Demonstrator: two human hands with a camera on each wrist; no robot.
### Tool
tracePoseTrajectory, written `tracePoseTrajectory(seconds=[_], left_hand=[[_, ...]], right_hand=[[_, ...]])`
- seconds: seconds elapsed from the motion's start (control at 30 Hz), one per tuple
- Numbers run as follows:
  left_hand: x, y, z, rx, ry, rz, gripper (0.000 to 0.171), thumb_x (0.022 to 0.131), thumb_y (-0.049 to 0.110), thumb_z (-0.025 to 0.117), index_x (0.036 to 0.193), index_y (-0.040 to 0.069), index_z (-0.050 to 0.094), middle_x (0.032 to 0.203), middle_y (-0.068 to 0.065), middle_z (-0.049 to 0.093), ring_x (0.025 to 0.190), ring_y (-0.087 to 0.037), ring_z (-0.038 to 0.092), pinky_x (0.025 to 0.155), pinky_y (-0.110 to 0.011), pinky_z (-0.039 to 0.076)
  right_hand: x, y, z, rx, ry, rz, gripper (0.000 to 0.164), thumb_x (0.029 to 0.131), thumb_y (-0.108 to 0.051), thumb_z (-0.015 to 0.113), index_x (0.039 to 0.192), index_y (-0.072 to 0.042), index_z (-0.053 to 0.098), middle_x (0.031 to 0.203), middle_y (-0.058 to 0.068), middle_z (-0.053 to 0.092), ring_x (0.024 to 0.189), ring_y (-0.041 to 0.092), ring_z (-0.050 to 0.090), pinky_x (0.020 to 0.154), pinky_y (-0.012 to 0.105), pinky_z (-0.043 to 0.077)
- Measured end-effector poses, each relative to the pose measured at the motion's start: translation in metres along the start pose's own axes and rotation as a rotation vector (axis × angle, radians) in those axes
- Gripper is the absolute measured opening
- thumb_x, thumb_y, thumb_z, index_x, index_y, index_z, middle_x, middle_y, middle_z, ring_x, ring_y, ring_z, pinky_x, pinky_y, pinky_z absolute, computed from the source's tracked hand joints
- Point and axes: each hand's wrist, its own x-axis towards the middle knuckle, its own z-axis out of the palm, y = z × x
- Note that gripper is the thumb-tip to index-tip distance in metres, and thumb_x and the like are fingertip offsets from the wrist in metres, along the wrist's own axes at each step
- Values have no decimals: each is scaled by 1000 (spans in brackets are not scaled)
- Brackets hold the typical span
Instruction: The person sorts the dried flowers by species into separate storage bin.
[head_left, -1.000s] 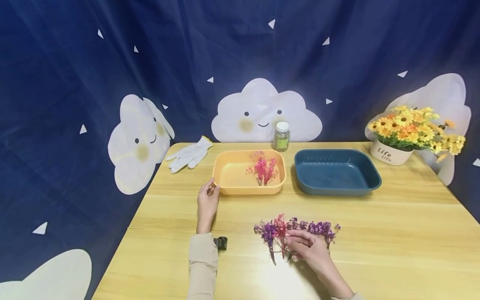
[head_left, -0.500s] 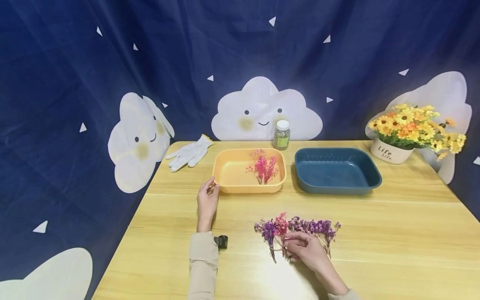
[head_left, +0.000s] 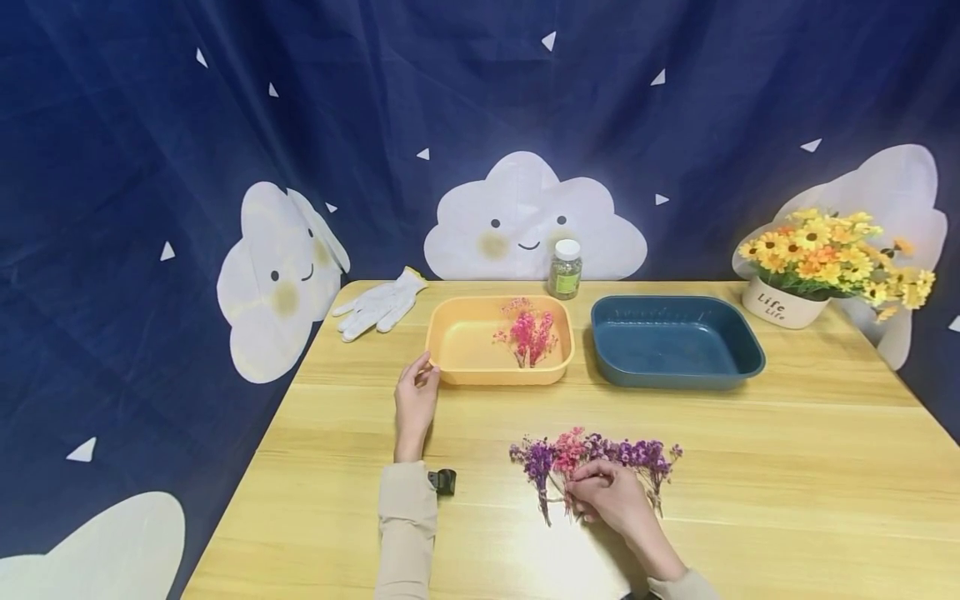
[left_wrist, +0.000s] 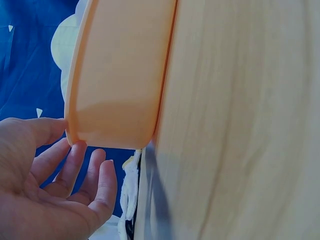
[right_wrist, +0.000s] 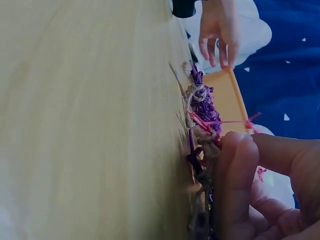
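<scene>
At the front left corner of a yellow-orange tray, my left hand pinches the rim between thumb and fingertips. The left wrist view shows the thumb on the rim, other fingers loosely bent below. A bunch of bright pink dried flowers lies inside that tray. On the table in front, my right hand pinches the stems of a pink dried flower bunch. Purple dried flower bunches lie on both sides of it; twine ties show on stems in the right wrist view. The right fingers hide some stems.
A dark blue tray stands right of the yellow-orange one. Behind are a white-capped jar, a white glove and a pot of yellow artificial flowers. A blue cloud-print curtain hangs at the table's back edge.
My right hand has shifted slightly left and lower over the stems, and its fingers have closed on the pink bunch, whose head has moved a little right. The left hand stays at the tray corner.
</scene>
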Motion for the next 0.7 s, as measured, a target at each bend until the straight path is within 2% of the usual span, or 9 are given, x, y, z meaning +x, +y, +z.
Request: tracePoseTrajectory(seconds=[0.13, 0.33, 0.53, 0.7], left_hand=[[0, 0, 0, -5, 0, 1, 40, 94, 7, 59, 133, -1, 57, 120, -22, 59, 113, -34, 59, 102, -42, 51], [1, -2, 0, 7, 2, 7, 39, 95, 6, 57, 134, -1, 56, 120, -22, 58, 113, -34, 59, 102, -43, 51], [0, 0, 0, 1, -1, 3, 40, 95, 7, 58, 134, -1, 56, 120, -22, 59, 113, -34, 59, 103, -43, 51], [-1, 1, 0, 1, -6, 0, 40, 95, 7, 58, 134, -1, 56, 120, -22, 59, 114, -34, 59, 103, -43, 50]], right_hand=[[-3, -3, -3, 35, 10, 19, 23, 82, -1, 69, 103, 6, 64, 74, 6, 70, 59, 12, 60, 53, 19, 54], [-7, -12, -8, 71, 3, -29, 29, 85, 1, 66, 112, 9, 60, 81, 10, 73, 57, 12, 60, 51, 19, 52], [-1, -26, -5, 27, 73, -60, 29, 83, 0, 69, 111, 3, 66, 90, 10, 75, 56, 12, 61, 47, 19, 49], [9, -39, -4, -13, 94, -103, 28, 84, -1, 69, 112, 2, 67, 94, 13, 75, 59, 14, 62, 52, 25, 55]])
